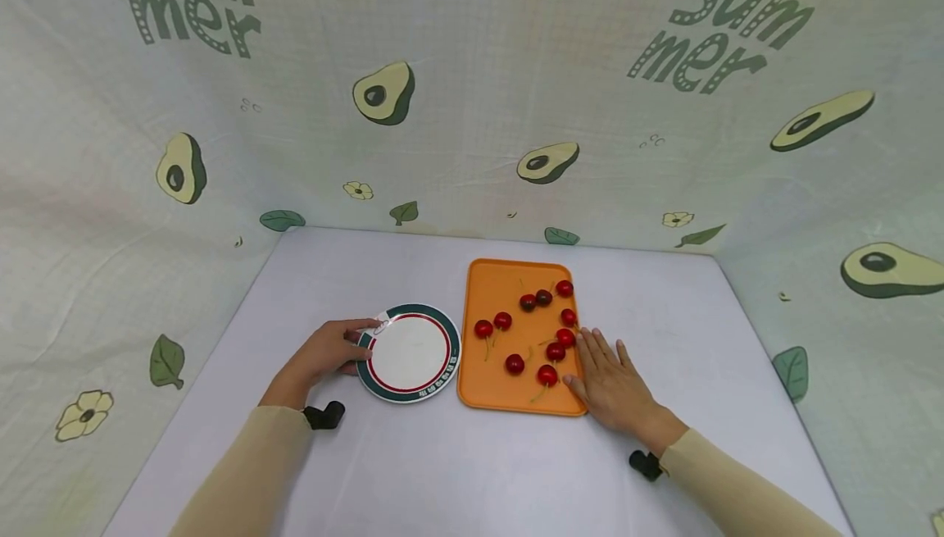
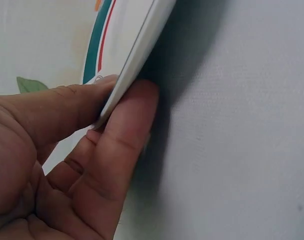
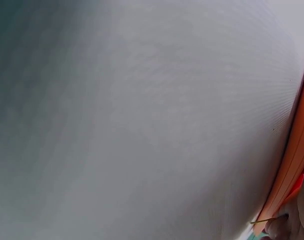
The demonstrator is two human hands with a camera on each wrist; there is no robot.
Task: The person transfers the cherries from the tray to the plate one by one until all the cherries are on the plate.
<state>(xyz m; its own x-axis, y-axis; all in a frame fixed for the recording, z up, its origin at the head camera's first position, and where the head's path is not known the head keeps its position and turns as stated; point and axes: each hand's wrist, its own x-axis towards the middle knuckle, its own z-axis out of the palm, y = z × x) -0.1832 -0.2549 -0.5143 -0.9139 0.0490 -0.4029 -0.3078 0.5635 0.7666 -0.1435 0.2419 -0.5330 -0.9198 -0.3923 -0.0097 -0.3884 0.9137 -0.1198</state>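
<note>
My left hand (image 1: pixel 328 354) pinches the left rim of a white plate (image 1: pixel 410 352) that has a green border and a thin red ring. In the left wrist view the thumb lies on the plate's upper face and the fingers (image 2: pixel 126 135) are under its edge. My right hand (image 1: pixel 614 383), fingers straight, lies along the right edge of an orange tray (image 1: pixel 483 385). Several red cherries with stems, one a bright cherry (image 1: pixel 547 375) near the thumb, lie scattered on the tray. The right wrist view mostly shows tabletop, with the tray's side (image 3: pixel 292 150) at its right.
Plate and tray stand side by side on a white table (image 1: pixel 413 471). Behind and at both sides hangs a pale cloth (image 1: pixel 457 70) printed with avocados, leaves and lettering. A black wrist mount (image 1: pixel 646 465) sits by the right cuff, another (image 1: pixel 324 415) by the left.
</note>
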